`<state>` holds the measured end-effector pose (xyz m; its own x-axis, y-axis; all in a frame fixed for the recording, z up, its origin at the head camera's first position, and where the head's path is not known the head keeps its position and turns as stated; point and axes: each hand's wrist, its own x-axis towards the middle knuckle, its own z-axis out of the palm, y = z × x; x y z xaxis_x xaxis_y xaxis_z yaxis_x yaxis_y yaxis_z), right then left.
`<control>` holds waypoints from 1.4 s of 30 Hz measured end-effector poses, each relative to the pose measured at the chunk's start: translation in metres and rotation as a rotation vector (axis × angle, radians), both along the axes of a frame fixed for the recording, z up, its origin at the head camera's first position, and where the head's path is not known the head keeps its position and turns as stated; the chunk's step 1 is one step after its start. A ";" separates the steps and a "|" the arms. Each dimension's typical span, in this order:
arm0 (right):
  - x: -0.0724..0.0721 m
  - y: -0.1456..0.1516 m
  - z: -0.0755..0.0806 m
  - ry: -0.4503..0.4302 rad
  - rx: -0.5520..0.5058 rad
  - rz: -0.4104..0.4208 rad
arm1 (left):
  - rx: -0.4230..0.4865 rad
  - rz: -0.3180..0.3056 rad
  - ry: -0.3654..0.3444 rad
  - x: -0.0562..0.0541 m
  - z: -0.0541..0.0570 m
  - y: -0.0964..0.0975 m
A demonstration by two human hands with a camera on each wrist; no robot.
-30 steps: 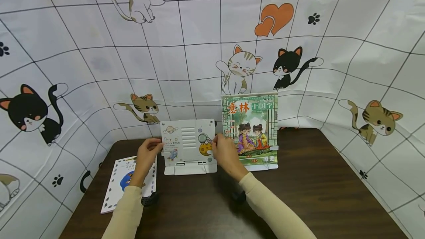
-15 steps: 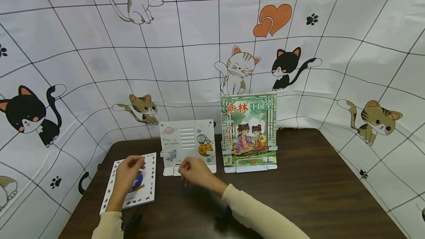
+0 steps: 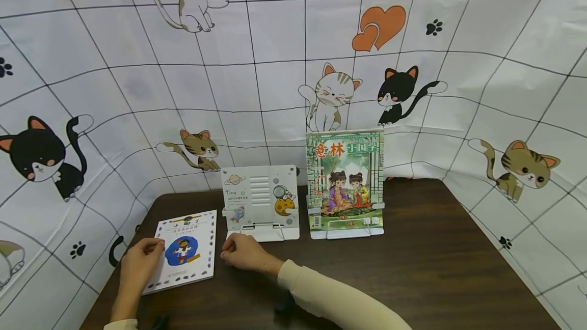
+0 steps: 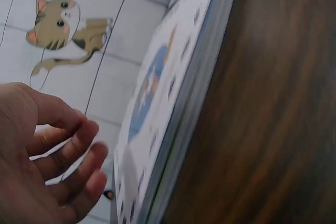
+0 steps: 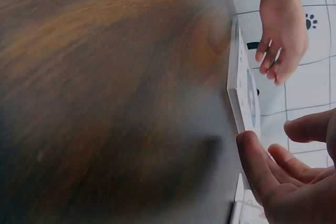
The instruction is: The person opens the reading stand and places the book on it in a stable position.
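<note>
A white book (image 3: pixel 202 241) with a blue round picture and a spotted border lies flat on the left of the dark wooden table. My left hand (image 3: pixel 139 264) is over its left side; in the left wrist view the hand (image 4: pixel 58 156) has loosely bent fingers, is apart from the cover and holds nothing. Between the book and a white "Tiny universe" book stand (image 3: pixel 260 202) is my right hand (image 3: pixel 247 252), low over the table. Thumb and fingers of that hand (image 5: pixel 294 166) are apart in the right wrist view, with nothing held.
Right of the white stand, a green illustrated magazine (image 3: pixel 346 167) leans upright on a second white stand (image 3: pixel 353 233). Behind the table (image 3: pixel 412 269) hangs a white gridded cloth (image 3: pixel 275 90) printed with cats. Dark table surface extends to the right.
Both hands have left the sides of the white stand. The left hand moved left and down over the book; the right hand moved left and down toward the book's right side.
</note>
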<state>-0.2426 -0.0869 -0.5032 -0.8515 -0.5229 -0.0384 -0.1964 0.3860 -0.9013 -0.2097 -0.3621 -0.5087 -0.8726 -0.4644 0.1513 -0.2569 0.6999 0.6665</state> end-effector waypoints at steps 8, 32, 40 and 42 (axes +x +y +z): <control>0.000 -0.014 0.001 -0.025 0.060 -0.037 | -0.046 0.024 -0.111 0.007 -0.005 -0.017; -0.004 -0.010 -0.004 -0.085 0.016 0.035 | 0.475 0.167 -0.093 0.002 -0.025 -0.015; -0.004 -0.013 -0.012 -0.091 -0.004 0.012 | 0.591 0.171 0.068 0.008 -0.022 -0.006; -0.005 -0.013 -0.012 -0.103 -0.025 0.015 | 0.605 0.169 0.090 0.008 -0.019 -0.003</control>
<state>-0.2474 -0.1001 -0.5153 -0.8360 -0.5372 -0.1122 -0.1073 0.3605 -0.9266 -0.2014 -0.3653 -0.5276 -0.7760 -0.6208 -0.1112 -0.2550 0.1476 0.9556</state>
